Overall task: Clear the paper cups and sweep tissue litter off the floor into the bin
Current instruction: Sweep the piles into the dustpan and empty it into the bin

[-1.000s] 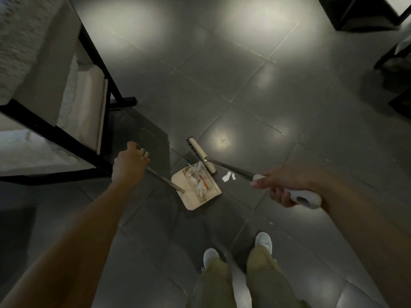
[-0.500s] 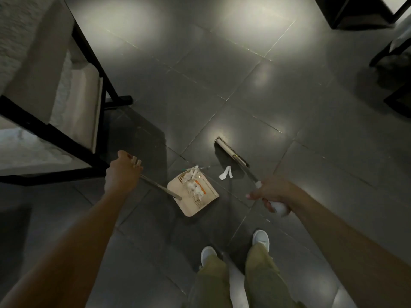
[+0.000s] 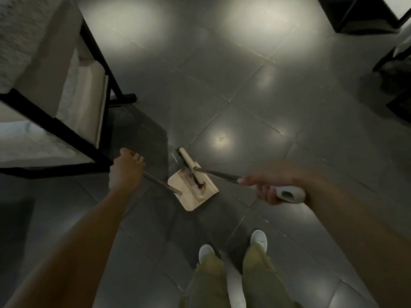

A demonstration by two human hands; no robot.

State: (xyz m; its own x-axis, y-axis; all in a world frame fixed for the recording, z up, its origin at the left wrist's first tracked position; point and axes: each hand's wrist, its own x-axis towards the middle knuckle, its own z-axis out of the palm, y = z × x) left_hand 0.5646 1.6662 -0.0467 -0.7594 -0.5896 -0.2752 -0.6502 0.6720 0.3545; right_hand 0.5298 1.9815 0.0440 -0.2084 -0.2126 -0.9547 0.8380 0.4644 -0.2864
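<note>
**Two hands, one pan: tissue going in**

L: left hand is curled tight round the top of the metal rod that runs down to the dustpan. The pan sits flat on the dark tiled floor, just in front of the shoes.

R: right hand is wrapped round the white grip of the broom, w/ the forefinger laid along the shaft. The broom head lies across the pan's mouth, bristles touching the load.

The tissue litter is a white clump inside the pan, approx. mid-tray, right by the bristles. I see no loose scrap on the tiles nearby, though the light is dim. Neither bin nor paper cups are in view.

My read is that this is the end of a sweep-in stroke. To do it well:
- Press the pan's lip hard to the tile so nothing slips under.
- Use short, low strokes, since tissue is light and a flick sends it out again.
- Pin the clump w/ the bristles, then tip the pan back before lifting.
- Mind the black chair frame close on the left when raising the rod.
</note>
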